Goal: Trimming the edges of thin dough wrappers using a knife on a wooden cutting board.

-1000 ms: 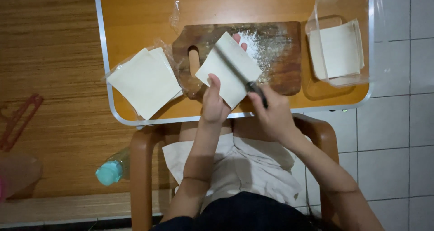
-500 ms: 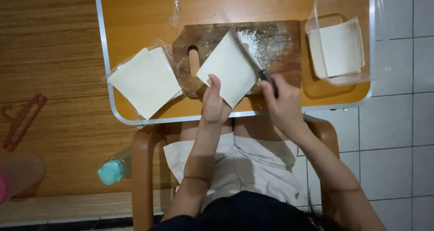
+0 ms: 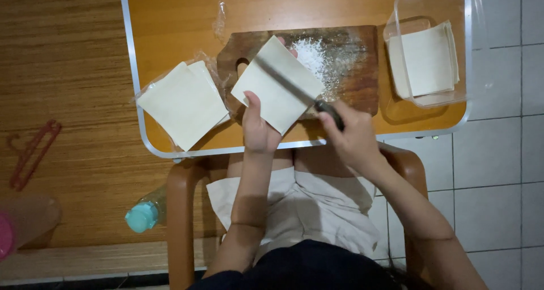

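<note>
A pale square dough sheet [image 3: 277, 83] lies tilted on a dark wooden cutting board [image 3: 351, 80] dusted with white flour [image 3: 317, 57]. My left hand [image 3: 258, 125] presses the sheet's near edge, thumb on top. My right hand [image 3: 351, 137] grips the dark handle of a knife [image 3: 283, 81], whose blade lies diagonally across the sheet. Left of the board, a stack of the same square sheets [image 3: 184, 103] rests on clear plastic wrap.
A clear plastic container [image 3: 422, 12] holding more square sheets [image 3: 425, 60] stands at the table's right end. The small orange table [image 3: 170, 18] has a metal rim. On the floor lie a bottle with a teal cap [image 3: 141, 215] and a red hanger [image 3: 31, 154].
The knife has swung from beside the sheet's right edge to lie diagonally across its middle. My right hand moved slightly down and left. My left hand stays on the sheet.
</note>
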